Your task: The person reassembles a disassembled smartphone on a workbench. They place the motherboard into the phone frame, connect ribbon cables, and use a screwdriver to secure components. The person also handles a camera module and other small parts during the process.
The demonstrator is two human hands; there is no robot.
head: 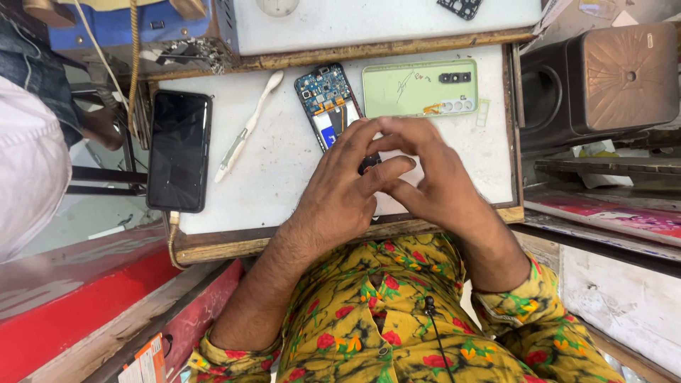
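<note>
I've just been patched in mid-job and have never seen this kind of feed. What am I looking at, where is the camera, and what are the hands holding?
There is one picture, from a camera on a person's head, looking down at their own bare hands over a small white work surface with a wooden rim. No machine is involved.

The left hand and right hand are cupped together over an opened smartphone, its circuit board and blue inner part exposed. Their fingers hide its lower end, so I cannot tell what they pinch.

Beside it lies a pale green back cover, inner face up. To the left are a white toothbrush and a black smartphone, screen dark, with a cable plugged in.
</note>
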